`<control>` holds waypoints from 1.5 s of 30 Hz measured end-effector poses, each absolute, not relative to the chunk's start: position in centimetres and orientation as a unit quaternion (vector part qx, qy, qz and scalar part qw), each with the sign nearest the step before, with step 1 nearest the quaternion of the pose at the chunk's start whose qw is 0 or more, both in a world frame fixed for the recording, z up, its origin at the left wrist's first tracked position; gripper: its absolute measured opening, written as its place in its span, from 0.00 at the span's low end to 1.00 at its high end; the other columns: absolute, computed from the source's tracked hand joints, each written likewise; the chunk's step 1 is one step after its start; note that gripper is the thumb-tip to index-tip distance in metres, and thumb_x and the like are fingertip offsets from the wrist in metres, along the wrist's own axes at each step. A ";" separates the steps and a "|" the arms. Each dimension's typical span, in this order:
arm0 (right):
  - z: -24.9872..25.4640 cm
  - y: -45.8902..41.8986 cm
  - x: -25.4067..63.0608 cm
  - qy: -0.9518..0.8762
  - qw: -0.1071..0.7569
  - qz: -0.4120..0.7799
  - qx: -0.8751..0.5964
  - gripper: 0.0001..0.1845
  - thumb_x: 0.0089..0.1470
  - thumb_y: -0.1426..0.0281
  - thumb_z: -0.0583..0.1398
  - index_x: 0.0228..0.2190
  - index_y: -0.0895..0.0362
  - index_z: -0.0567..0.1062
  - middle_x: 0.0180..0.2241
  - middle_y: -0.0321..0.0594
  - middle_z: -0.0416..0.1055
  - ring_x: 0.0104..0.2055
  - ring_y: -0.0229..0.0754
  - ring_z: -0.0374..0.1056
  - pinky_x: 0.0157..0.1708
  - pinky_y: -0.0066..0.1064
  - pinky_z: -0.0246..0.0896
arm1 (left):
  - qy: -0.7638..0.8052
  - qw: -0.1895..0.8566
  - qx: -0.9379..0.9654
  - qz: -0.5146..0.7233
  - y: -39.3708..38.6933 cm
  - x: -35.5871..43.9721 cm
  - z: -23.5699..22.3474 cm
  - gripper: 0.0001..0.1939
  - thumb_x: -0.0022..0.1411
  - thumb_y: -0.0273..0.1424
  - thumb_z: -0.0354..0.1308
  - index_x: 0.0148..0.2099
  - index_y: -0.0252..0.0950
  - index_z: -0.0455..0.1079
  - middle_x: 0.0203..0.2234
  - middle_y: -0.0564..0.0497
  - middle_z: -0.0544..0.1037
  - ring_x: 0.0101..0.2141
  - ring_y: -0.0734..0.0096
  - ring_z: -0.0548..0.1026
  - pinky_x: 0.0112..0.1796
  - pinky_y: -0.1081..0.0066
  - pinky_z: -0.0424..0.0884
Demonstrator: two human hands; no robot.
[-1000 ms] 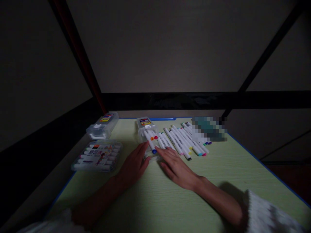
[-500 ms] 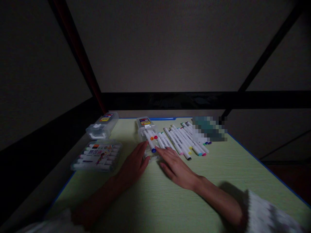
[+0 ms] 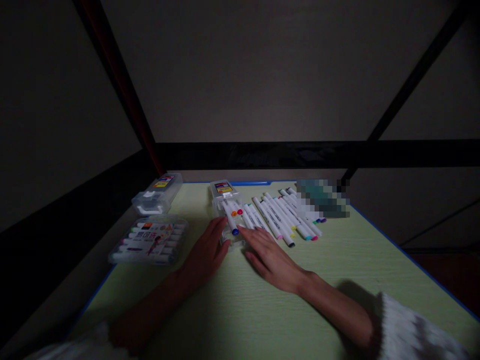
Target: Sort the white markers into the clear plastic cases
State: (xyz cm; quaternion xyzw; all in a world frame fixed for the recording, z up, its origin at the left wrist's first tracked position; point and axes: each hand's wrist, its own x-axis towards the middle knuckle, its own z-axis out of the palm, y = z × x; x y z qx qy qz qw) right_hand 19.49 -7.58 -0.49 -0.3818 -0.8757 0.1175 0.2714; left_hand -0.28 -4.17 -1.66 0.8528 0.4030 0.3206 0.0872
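One blue-capped marker (image 3: 230,218) lies slanting between two hands, its cap toward the person. Left of it is the left hand (image 3: 206,250), right of it the right hand (image 3: 272,257); both have outstretched, unclenched fingers, and whether either grips the clear plastic tray (image 3: 237,243) under the blue cap cannot be told. Just right of that marker sit two more cap ends, one orange (image 3: 234,214) and one red (image 3: 240,212).

Two clear latched cases with labels stand farther off: a middle case (image 3: 225,190) just beyond the marker, a second case (image 3: 154,200) well left of it. One flat marker pack (image 3: 150,242), showing about six pens, lies to its left. Right of it spread over ten loose white markers (image 3: 267,218), overlapping too much to count exactly, then one pixelated green item (image 3: 324,197).

Open tabletop (image 3: 240,315) runs from the marker toward the person; blue edging (image 3: 416,263) bounds it far to the right.
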 end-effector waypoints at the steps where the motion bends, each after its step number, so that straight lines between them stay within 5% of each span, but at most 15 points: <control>1: -0.5 -7.6 19.5 -0.876 0.272 0.117 -0.382 0.29 0.57 0.76 0.49 0.59 0.60 0.49 0.57 0.49 0.59 0.58 0.46 0.54 0.58 0.50 0.46 | 0.402 0.087 0.853 0.320 -4.2 -0.3 -1.6 0.22 0.62 0.28 0.45 0.59 0.32 0.51 0.54 0.40 0.61 0.55 0.63 0.61 0.54 0.61 0.61; 45: -0.7 -7.5 19.5 -0.871 0.287 0.135 -0.375 0.31 0.56 0.73 0.50 0.59 0.63 0.46 0.56 0.55 0.58 0.58 0.50 0.54 0.55 0.48 0.52 | 0.389 0.100 0.857 0.323 -3.8 -0.6 -2.2 0.26 0.62 0.29 0.46 0.62 0.33 0.49 0.58 0.40 0.59 0.57 0.60 0.59 0.56 0.57 0.58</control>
